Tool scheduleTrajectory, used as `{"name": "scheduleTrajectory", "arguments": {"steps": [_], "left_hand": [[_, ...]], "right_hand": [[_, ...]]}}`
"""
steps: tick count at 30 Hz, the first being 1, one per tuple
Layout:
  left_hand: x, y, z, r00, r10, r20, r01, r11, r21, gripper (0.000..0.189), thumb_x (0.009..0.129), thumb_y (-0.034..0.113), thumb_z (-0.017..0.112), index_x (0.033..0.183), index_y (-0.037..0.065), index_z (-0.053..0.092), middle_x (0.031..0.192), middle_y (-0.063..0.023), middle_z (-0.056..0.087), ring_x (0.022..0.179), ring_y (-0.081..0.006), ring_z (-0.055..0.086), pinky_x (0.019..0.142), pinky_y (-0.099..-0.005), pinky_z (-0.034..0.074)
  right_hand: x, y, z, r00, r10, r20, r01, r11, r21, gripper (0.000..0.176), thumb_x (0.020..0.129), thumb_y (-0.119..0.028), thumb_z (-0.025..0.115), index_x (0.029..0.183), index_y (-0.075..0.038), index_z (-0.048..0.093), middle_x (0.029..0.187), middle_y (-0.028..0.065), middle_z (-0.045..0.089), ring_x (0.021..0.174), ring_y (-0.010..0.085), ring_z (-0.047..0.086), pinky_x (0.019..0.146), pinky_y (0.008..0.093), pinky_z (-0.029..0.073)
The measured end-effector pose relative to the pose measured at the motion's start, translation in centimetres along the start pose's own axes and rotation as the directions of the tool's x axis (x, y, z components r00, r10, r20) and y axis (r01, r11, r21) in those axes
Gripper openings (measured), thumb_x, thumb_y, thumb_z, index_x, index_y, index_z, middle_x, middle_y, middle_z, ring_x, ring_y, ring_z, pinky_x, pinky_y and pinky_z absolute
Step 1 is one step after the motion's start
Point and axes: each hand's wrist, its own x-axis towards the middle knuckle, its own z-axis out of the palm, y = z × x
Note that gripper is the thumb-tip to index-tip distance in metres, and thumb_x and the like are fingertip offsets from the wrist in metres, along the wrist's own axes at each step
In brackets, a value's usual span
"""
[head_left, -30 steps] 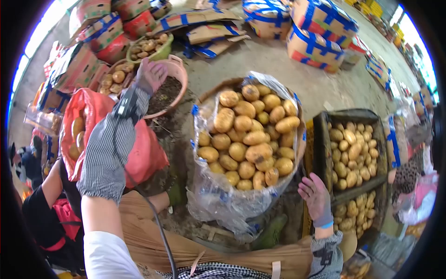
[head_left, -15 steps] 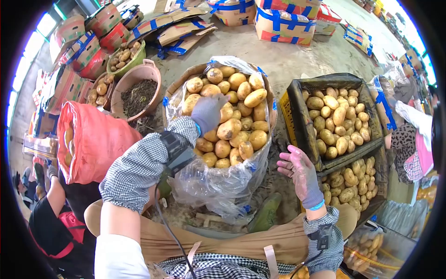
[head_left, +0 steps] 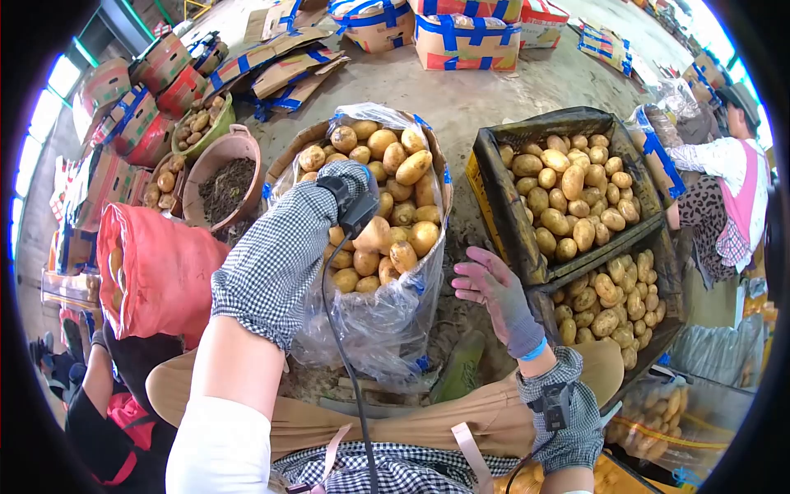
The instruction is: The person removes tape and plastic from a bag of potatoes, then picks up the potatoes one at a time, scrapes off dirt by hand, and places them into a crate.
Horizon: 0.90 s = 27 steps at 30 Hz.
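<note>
My left hand (head_left: 355, 176), in a grey glove, reaches onto the potatoes (head_left: 401, 188) in a plastic-lined cardboard box (head_left: 440, 185) in front of me. Its fingers are hidden behind the wrist and a strapped-on black device (head_left: 357, 212), so I cannot see whether it grips a potato. My right hand (head_left: 497, 296), in a glove stained pinkish at the fingers, hangs in the air between this box and the dark crates. Its fingers are spread and nothing is in them. A black crate (head_left: 485, 152) full of smaller potatoes stands to the right.
Nearer me is a second potato crate (head_left: 671, 325). On the left are a red sack (head_left: 160, 272), a pink tub (head_left: 197, 177) of dark debris and a green basin (head_left: 220, 123) of potatoes. Taped boxes (head_left: 465, 51) stand behind. One person (head_left: 741, 181) sits at right, another (head_left: 99, 428) at lower left.
My left hand has moved farther across the potatoes, its fingers turning out of sight. The right hand stays open with its fingers spread. The whole view has shifted slightly.
</note>
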Motion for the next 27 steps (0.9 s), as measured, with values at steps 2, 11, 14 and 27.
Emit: {"name": "scheduleTrajectory", "arguments": {"steps": [2,11,14,27], "left_hand": [[-0.6,0.2,1.9,0.999,0.036,0.008,-0.037,0.997,0.07,0.021,0.073,0.029,0.073,0.091,0.019,0.075,0.095,-0.0064,0.072,0.088,-0.0241,0.068,0.078,-0.0349,0.053],[-2.8,-2.3,3.7,0.998,0.036,0.045,-0.01,0.883,-0.47,0.055,0.074,0.061,0.071,0.081,0.007,0.063,0.068,-0.0055,0.061,0.06,-0.0165,0.06,0.055,-0.0304,0.048],[-6.7,-0.6,2.4,0.999,0.045,-0.025,-0.05,0.747,-0.663,0.051,0.079,0.059,0.069,0.078,0.009,0.057,0.061,0.0009,0.051,0.044,-0.0093,0.046,0.042,-0.0241,0.039],[-12.0,1.7,2.1,0.892,0.284,-0.353,-0.431,0.77,-0.47,0.054,0.084,0.038,0.068,0.119,0.0,0.052,0.094,-0.0104,0.061,0.083,-0.0182,0.063,0.069,-0.0289,0.051]], "right_hand": [[0.2,0.6,-0.2,0.998,0.034,0.058,-0.035,0.999,0.013,0.055,0.094,-0.023,0.06,0.139,0.001,0.037,0.116,0.0133,0.058,0.098,0.0206,0.062,0.087,0.0316,0.051],[-0.2,1.0,1.0,0.998,0.01,0.057,-0.005,0.996,-0.084,0.057,0.093,-0.025,0.062,0.139,0.001,0.038,0.116,0.013,0.058,0.096,0.0178,0.062,0.082,0.0302,0.053],[0.2,1.8,1.8,0.995,-0.006,0.097,0.01,0.999,-0.039,0.065,0.092,-0.027,0.063,0.143,-0.001,0.031,0.118,0.0126,0.057,0.097,0.019,0.062,0.084,0.0312,0.053],[0.4,-2.1,1.0,0.993,-0.093,0.079,0.044,0.876,0.48,0.043,0.094,-0.039,0.057,0.124,-0.011,0.049,0.11,0.0131,0.061,0.091,0.0268,0.065,0.077,0.0369,0.058]]}}
